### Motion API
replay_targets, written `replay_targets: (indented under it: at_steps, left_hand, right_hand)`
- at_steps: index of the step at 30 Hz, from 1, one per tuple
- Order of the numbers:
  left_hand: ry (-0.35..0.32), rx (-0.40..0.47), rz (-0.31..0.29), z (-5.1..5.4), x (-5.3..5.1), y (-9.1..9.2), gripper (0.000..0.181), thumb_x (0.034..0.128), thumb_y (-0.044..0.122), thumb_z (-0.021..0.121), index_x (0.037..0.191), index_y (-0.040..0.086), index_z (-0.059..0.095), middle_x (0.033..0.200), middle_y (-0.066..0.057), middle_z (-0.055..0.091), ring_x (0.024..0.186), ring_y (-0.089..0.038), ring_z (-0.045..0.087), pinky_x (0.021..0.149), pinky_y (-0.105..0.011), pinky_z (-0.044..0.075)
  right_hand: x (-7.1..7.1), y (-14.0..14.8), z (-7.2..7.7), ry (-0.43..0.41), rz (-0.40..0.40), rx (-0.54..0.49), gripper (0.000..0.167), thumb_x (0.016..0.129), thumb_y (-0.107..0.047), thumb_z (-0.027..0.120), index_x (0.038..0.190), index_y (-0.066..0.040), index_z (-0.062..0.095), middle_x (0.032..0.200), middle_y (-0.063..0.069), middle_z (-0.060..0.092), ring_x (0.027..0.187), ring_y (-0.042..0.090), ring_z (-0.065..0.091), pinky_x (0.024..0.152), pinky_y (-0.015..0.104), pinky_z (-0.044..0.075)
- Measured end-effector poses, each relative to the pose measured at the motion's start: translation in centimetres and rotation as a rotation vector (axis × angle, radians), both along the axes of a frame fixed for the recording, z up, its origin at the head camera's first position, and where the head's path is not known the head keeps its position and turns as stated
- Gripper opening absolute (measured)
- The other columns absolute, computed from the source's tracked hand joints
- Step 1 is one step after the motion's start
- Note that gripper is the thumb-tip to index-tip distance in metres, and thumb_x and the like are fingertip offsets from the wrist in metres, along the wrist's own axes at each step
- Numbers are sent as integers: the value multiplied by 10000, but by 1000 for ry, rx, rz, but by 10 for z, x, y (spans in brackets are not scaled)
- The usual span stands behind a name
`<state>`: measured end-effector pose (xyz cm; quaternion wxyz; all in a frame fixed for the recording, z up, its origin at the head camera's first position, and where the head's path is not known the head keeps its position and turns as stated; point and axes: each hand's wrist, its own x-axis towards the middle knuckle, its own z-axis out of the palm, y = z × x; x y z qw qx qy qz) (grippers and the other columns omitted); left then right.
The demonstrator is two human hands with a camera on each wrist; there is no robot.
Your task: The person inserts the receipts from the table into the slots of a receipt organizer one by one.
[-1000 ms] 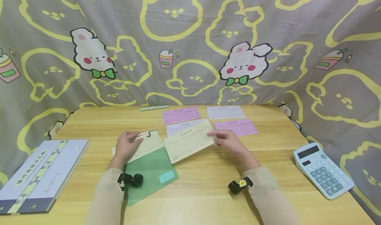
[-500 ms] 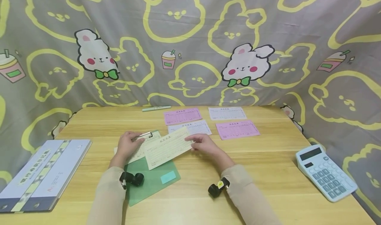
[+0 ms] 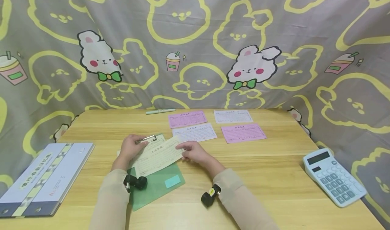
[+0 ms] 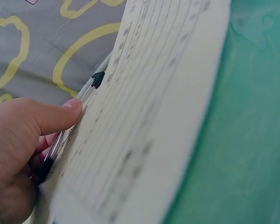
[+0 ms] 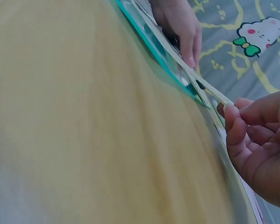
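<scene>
Cartoon-print curtain (image 3: 195, 37) behind wooden bench (image 3: 259, 192) | green clipboard (image 3: 152, 196) on bench, left of centre | cream slip (image 3: 159, 157) slanted over the clipboard's upper part, its right end lifted | right hand (image 3: 196, 153): thumb and fingertips nearly together, pinching the slip's right edge | left hand (image 3: 131, 147): thumb and fingers curled, gripping the metal clip (image 3: 150, 139)

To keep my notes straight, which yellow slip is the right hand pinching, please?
The upper yellow slip, its right end in the right hand; the lower yellow slip sits under the clip.
</scene>
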<state>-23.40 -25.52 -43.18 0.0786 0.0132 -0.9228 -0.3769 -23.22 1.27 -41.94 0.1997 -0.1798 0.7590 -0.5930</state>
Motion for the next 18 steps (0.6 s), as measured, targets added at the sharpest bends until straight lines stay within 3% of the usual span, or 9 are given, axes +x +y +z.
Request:
replay_targets:
  at_steps: [6, 12, 18]
  left_hand:
    - [-5, -13, 5, 1, 0, -1, 331, 798, 213, 615, 1056, 8, 599, 1041, -180, 497, 959, -335, 433, 810, -470, 322]
    - [27, -91, -20, 3, -2, 2, 304, 792, 192, 621, 1030, 3, 614, 984, -169, 534, 909, -315, 462, 795, -459, 330]
    - [9, -111, -17, 7, -1, 3, 295, 794, 189, 616, 1029, 11, 617, 980, -160, 537, 911, -310, 467, 798, -459, 331]
  right_hand:
    - [4, -16, 0, -11, 8, 7, 332, 749, 90, 495, 1038, -30, 607, 687, 102, 580, 512, 137, 518, 403, 189, 361]
    - [7, -25, 1, 9, 9, 20, 335, 729, 115, 478, 1010, -5, 616, 705, 96, 570, 495, 128, 508, 406, 190, 359]
    - [7, -26, 2, 34, 13, 76, 368, 701, 130, 455, 986, -23, 630, 636, 81, 539, 464, 127, 467, 387, 192, 325]
